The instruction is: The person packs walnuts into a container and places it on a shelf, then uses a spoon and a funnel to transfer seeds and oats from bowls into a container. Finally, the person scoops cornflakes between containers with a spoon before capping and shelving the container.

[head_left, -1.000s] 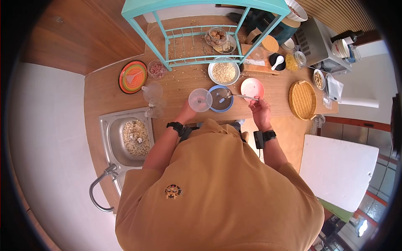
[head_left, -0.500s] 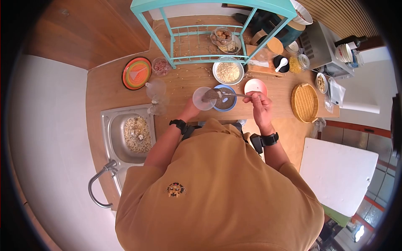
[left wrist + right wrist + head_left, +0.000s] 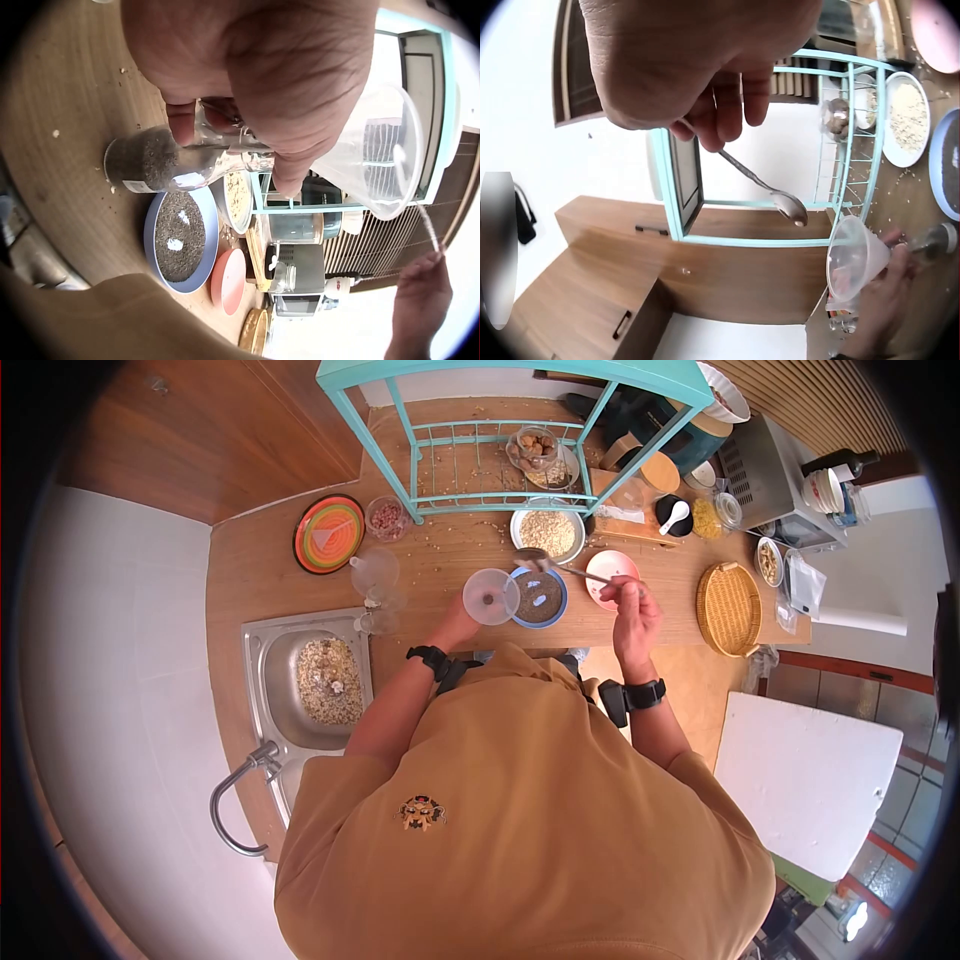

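Observation:
My left hand (image 3: pixel 255 82) grips the neck of a clear glass bottle (image 3: pixel 150 159) partly filled with dark grains, together with the base of a translucent funnel (image 3: pixel 375 154) in its mouth. My right hand (image 3: pixel 636 622) pinches the handle of a metal spoon (image 3: pixel 787 206); the spoon's bowl is raised, right of the funnel in the head view. Beside the bottle stands a blue bowl (image 3: pixel 540 600) of dark grains. The bottle is hidden under the funnel in the head view.
A bowl of pale flakes (image 3: pixel 547 535) and a pink bowl (image 3: pixel 612 572) stand close by. Behind is a turquoise rack (image 3: pixel 500 508); at right, a wicker basket (image 3: pixel 728 608); at left, clear bottles, a striped plate (image 3: pixel 329 534) and a sink (image 3: pixel 262 690) with grains.
The spoon went from above the blue bowl to over the funnel with dark grains, then back up and right. The left hand has kept its grip.

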A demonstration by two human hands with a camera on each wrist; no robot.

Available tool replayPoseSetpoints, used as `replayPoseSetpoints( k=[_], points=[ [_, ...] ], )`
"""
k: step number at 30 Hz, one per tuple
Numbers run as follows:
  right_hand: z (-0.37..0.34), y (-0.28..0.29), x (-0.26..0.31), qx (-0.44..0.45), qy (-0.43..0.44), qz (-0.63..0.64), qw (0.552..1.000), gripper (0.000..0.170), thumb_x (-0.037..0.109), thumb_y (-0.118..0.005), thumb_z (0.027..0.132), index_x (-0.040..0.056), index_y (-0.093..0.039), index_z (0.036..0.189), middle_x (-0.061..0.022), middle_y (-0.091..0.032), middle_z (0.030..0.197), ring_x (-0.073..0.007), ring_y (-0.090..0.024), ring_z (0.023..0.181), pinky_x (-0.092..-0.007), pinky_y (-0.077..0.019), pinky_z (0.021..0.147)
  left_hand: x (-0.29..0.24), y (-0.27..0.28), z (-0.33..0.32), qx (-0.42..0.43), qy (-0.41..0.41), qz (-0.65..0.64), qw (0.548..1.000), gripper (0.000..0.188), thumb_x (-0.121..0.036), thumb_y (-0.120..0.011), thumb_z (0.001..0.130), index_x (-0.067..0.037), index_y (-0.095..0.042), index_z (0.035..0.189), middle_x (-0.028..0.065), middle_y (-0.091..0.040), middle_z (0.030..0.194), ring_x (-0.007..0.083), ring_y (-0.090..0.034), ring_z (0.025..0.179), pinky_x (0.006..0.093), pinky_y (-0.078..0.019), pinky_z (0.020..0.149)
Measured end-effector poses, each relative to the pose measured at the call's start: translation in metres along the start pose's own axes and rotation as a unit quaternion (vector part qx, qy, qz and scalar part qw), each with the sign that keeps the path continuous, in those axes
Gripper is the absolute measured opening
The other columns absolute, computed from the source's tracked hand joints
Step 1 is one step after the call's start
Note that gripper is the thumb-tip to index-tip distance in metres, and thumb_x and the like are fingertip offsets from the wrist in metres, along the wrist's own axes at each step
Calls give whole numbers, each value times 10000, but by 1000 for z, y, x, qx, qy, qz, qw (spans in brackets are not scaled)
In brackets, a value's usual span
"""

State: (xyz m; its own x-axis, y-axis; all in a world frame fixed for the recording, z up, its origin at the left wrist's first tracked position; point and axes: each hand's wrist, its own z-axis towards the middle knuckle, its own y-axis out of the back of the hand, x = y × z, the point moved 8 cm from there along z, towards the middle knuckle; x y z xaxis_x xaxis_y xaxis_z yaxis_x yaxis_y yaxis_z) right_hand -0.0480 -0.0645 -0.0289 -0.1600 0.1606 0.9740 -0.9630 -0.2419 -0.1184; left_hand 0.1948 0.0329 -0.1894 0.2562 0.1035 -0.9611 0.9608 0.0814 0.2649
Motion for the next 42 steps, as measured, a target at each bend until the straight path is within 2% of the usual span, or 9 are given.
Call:
replayPoseSetpoints(
  k=[1, 4, 9, 13, 16, 21, 31, 38, 42],
  points=[
    [2, 13, -20, -19, -35, 39, 998, 271, 228, -489, 978, -7, -624, 980, -41, -642, 792, -99, -582, 724, -256, -483, 670, -2, 0, -1, 1, 5, -1, 1000, 314, -75, -622, 832, -54, -570, 1141, 97, -586, 1158, 222, -548, 1069, 342, -433, 935],
    [-3, 46, -72, -49, -99, 29, 993, 279, 237, -502, 972, -11, -628, 977, -43, -639, 784, -92, -577, 704, -242, -479, 657, 2, 1, -1, -21, -3, 13, 1000, 250, -168, -658, 829, -88, -615, 1062, 96, -625, 1073, 205, -592, 975, 332, -476, 842],
    [-34, 85, -137, -47, -192, -18, 980, 274, 234, -508, 965, -8, -631, 1004, -54, -656, 820, -95, -586, 707, -229, -487, 635, -10, 4, -2, -30, -33, 7, 999, 235, -163, -671, 821, -88, -621, 1038, 94, -628, 1061, 203, -597, 964, 332, -479, 832],
    [-51, 90, -154, -38, -227, -13, 973, 276, 265, -525, 956, 23, -626, 1041, -56, -659, 868, -107, -601, 757, -238, -503, 668, -11, 3, -3, -36, -49, 29, 998, 234, -161, -679, 816, -79, -622, 1028, 94, -631, 1053, 202, -599, 960, 331, -479, 829],
    [-62, 93, -168, -61, -270, 32, 960, 290, 259, -535, 952, 14, -618, 1084, -76, -677, 919, -112, -616, 772, -249, -509, 681, -4, 1, -1, -30, -36, 7, 999, 231, -158, -681, 815, -72, -622, 1022, 97, -631, 1048, 208, -599, 961, 332, -479, 829],
    [-83, 95, -209, -57, -352, 134, 925, 276, 263, -532, 952, 70, -569, 1147, -43, -658, 983, -119, -615, 829, -279, -508, 723, -9, 2, -2, -31, -52, 26, 998, 228, -154, -681, 815, -68, -622, 1018, 97, -631, 1050, 211, -597, 969, 334, -477, 833],
    [-103, 60, -245, -9, -417, 215, 883, 239, 258, -537, 947, 93, -572, 1116, -38, -660, 947, -130, -614, 818, -313, -503, 741, -12, 2, -2, -31, -48, 25, 998, 224, -167, -679, 816, -62, -625, 1007, 93, -633, 1046, 210, -595, 968, 335, -475, 835],
    [-101, 69, -245, -49, -412, 227, 881, 236, 252, -497, 960, 72, -575, 1092, -44, -660, 905, -146, -617, 817, -324, -501, 748, -10, 3, -2, -32, -37, 38, 998, 220, -163, -678, 815, -58, -627, 1002, 95, -637, 1045, 208, -598, 969, 337, -477, 833],
    [-88, 79, -227, -57, -375, 219, 899, 234, 255, -490, 962, 66, -579, 1066, -54, -658, 882, -148, -615, 798, -316, -502, 739, -11, 3, -2, -37, -51, 34, 997, 219, -166, -678, 815, -63, -632, 1003, 95, -640, 1047, 211, -602, 967, 336, -478, 831]
  ],
)
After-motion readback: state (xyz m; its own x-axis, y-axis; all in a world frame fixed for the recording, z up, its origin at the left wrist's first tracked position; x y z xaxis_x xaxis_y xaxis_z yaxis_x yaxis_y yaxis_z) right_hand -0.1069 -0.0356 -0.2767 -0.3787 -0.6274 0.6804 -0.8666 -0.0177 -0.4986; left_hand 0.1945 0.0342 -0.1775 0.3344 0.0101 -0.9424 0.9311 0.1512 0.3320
